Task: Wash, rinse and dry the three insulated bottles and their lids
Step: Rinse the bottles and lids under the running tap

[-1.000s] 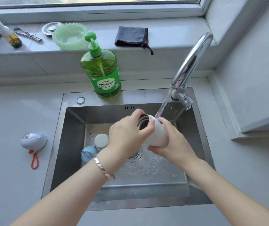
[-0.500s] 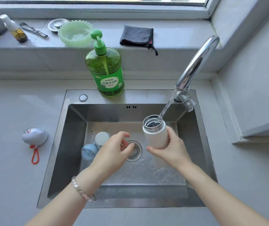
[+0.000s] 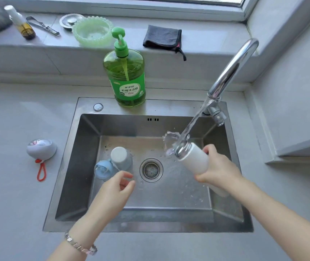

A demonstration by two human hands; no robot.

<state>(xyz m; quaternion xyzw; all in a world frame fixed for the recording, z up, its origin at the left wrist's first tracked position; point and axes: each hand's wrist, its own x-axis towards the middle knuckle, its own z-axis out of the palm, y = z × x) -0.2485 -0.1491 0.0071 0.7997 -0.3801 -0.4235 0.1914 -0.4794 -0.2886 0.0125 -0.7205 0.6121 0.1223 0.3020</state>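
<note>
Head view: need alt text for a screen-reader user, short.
The right hand holds an open white bottle tilted under the running tap, water splashing off its mouth into the sink. The left hand hovers empty beside a blue piece and a white-topped piece on the sink floor; a green soap bottle stands behind.

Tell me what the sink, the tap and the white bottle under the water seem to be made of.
The sink looks like brushed stainless steel: grey, with a dull sheen. The tap looks like polished chromed metal: mirror-bright highlights. The white bottle is probably metal under a matte white coat: its mouth shows bare silver, though the shell could be plastic.
</note>
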